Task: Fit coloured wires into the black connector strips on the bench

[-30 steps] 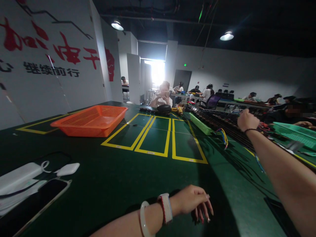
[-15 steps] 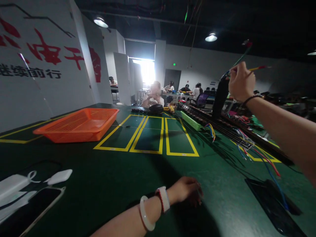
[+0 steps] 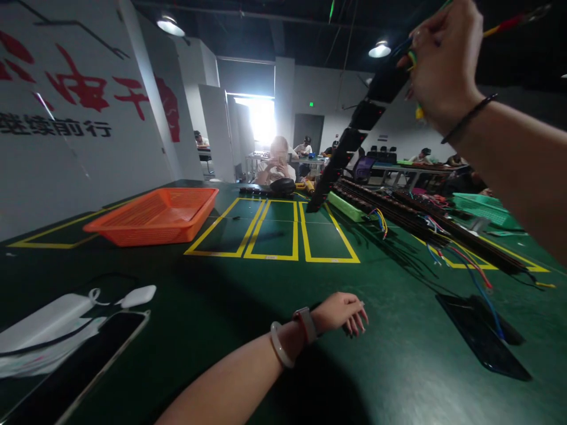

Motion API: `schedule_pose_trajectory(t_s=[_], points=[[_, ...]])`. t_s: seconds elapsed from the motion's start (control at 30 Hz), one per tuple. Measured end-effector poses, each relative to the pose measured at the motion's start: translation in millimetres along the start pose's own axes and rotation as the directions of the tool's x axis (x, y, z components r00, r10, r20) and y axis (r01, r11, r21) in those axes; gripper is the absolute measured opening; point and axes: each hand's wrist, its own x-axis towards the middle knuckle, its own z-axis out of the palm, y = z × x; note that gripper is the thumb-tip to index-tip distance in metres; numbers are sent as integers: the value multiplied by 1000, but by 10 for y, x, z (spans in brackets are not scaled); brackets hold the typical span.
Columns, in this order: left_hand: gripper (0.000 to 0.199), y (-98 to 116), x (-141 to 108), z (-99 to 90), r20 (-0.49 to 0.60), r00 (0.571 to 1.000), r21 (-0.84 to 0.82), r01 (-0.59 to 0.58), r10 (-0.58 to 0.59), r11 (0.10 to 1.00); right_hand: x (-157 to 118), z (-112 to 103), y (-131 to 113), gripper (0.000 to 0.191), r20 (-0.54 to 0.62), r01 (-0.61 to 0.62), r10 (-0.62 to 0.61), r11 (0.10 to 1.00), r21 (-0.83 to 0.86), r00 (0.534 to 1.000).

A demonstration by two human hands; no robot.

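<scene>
The right hand (image 3: 445, 65) is raised high, its fingers pinched closed around the wired end of a long, black, jointed strip (image 3: 349, 141). Green, yellow and red wires poke out around those fingers. The strip slants down from the right hand, away and to the left, its low end above or on the green table (image 3: 248, 301) by the rightmost yellow outline (image 3: 331, 260); whether it touches the table cannot be told.

The left hand (image 3: 341, 313), with a watch and a pale bangle at its wrist, is palm down and loosely open, fingers slightly bent, low over the table, nearest to its bare surface. Ahead of it are three yellow outlines; ahead and to its left sits an orange basket (image 3: 155, 218). Left of the left forearm lie a phone (image 3: 84, 366) and a white charger (image 3: 142, 296).

Below and beyond the right hand, more dark strips (image 3: 398, 212) lie with loose coloured wires, beside a long light-green piece (image 3: 345, 206). A green basket (image 3: 485, 206) is behind them. A dark flat panel (image 3: 482, 336) lies right of the left hand. Across the table sits a person (image 3: 277, 168).
</scene>
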Motion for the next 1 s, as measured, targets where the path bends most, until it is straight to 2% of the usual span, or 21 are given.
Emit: schedule_pose_trajectory(t_s=[0.07, 0.17, 0.23, 0.3, 0.33, 0.4, 0.47, 0.53, 0.6, 0.73, 0.8, 0.87, 0.93, 1.0], points=[[31, -10, 2, 2, 3, 1000, -1, 3, -3, 1000, -217, 248, -128, 47, 20, 13, -15, 996, 90, 1000], [32, -24, 4, 2, 7, 1000, 8, -3, 3, 1000, -419, 670, -514, 47, 22, 35, -41, 977, 210, 999], [34, -30, 4, 0, 12, 1000, 18, -19, 18, 1000, -468, 956, -821, 43, -78, 92, -71, 942, 323, 994], [35, -27, 0, -2, 17, 999, 25, -29, 29, 999, -557, 1246, -1071, 38, -255, 142, -35, 898, 416, 966], [35, -23, -5, -5, 19, 999, 28, -30, 30, 999, -642, 1387, -1152, 37, -288, 181, -51, 876, 447, 956], [34, -17, -15, -13, 22, 999, 34, -34, 33, 999, -896, 1637, -1208, 35, -255, 213, -98, 855, 474, 962], [33, -21, -21, -23, 29, 998, 41, -50, 49, 998, -1209, 1802, -1136, 30, -201, 217, -134, 849, 482, 971], [34, -39, -17, -28, 28, 998, 33, -48, 47, 998, -1509, 1853, -981, 22, -151, 163, -103, 868, 469, 983], [33, -62, -2, -21, 16, 1000, -3, -25, 25, 1000, -1767, 1809, -785, 17, -79, 123, -98, 893, 433, 992], [21, -55, 22, 16, -44, 998, -58, 30, -33, 998, -2232, 1648, -358, 14, 170, 63, -117, 954, 294, 979], [22, -10, -1, 30, -49, 997, -35, 62, -64, 997, -2469, 1613, -148, 15, 269, 66, -120, 977, 201, 955], [27, 50, -61, 42, -31, 998, 50, 55, -54, 997, -2692, 1613, 39, 16, 391, 124, -168, 983, 137, 905], [30, 107, -155, 66, -8, 999, 219, -40, 43, 975, -2874, 1627, 180, 19, 486, 184, -231, 972, 144, 843], [30, 150, -257, 111, 69, 981, 442, -191, 179, 876, -2995, 1631, 263, 22, 515, 199, -260, 965, 172, 817]])
